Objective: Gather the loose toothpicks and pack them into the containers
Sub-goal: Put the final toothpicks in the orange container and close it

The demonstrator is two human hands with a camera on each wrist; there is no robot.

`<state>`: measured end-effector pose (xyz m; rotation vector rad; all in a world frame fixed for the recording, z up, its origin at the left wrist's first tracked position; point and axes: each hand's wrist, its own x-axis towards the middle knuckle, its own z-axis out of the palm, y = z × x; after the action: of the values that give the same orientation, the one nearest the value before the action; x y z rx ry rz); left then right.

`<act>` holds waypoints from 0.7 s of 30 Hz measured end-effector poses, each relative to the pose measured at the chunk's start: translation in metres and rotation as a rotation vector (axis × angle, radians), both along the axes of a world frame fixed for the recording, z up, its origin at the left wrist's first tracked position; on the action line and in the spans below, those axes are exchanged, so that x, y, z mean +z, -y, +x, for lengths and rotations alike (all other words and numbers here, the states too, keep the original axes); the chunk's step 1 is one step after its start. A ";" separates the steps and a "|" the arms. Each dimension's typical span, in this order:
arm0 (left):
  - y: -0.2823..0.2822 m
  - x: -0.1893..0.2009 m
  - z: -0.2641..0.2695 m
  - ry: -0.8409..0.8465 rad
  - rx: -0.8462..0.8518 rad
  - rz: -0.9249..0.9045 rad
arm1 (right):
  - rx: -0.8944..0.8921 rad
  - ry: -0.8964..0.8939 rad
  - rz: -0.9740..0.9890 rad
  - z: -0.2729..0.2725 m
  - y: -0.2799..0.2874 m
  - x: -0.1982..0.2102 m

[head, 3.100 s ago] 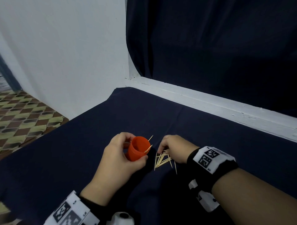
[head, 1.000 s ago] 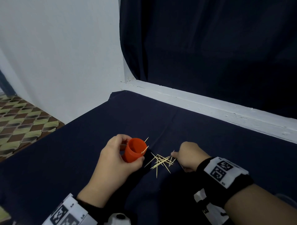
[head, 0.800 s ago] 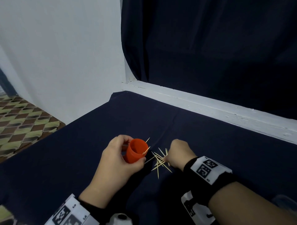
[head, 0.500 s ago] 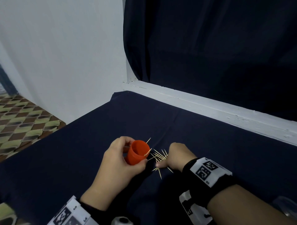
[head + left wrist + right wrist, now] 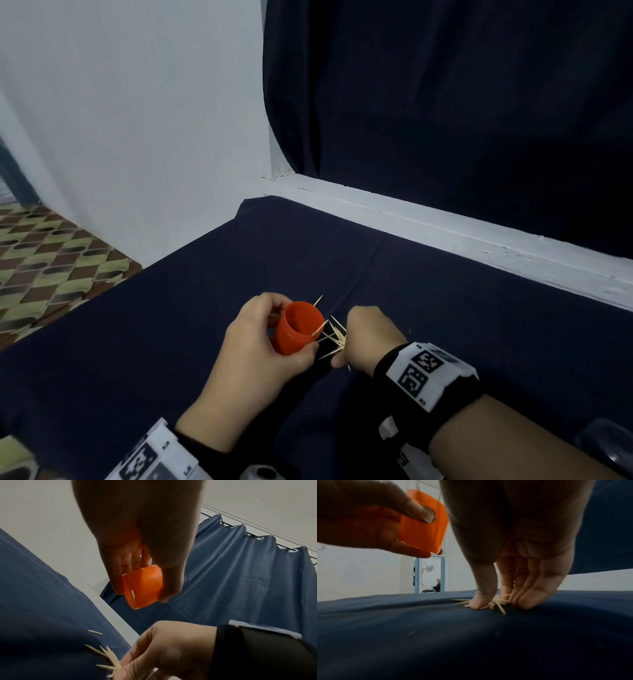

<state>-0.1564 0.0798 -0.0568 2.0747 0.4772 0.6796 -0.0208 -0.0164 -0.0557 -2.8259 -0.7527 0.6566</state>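
My left hand [image 5: 291, 329] grips a small orange cup [image 5: 299, 339] just above the dark blue cloth, tilted with its mouth up and to the right. One toothpick [image 5: 318, 330] leans over the cup's rim. Close to the right of the cup, my right hand [image 5: 342, 344] is down on the cloth and pinches a fanned bunch of toothpicks [image 5: 335, 337] between thumb and fingers. The right wrist view shows thumb and fingertips [image 5: 524, 601] pressing the toothpicks [image 5: 496, 602] against the cloth, with the cup [image 5: 423, 531] at upper left. A single loose toothpick [image 5: 95, 632] lies beyond the bunch [image 5: 109, 657].
The table's cloth [image 5: 445, 325] ends at a white ledge [image 5: 445, 233] with a dark curtain behind it. A white wall and patterned floor [image 5: 44, 260] lie past the left edge. A clear rounded object [image 5: 606, 442] shows at the lower right corner.
My right hand has swept the scattered toothpicks leftward into a bunch beside the cup and closed on them. My left hand has kept the cup in nearly the same place.
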 end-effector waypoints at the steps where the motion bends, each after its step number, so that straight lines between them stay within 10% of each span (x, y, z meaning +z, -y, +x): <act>1: 0.000 0.000 0.000 0.003 -0.003 0.002 | 0.013 0.031 -0.017 0.001 -0.002 0.000; 21: -0.016 0.003 0.002 -0.278 0.034 0.070 | 0.421 0.221 -0.146 0.016 0.013 0.003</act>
<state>-0.1546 0.0958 -0.0541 2.2436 0.6544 0.4329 -0.0043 -0.0296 -0.0525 -2.9245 -1.4176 0.4667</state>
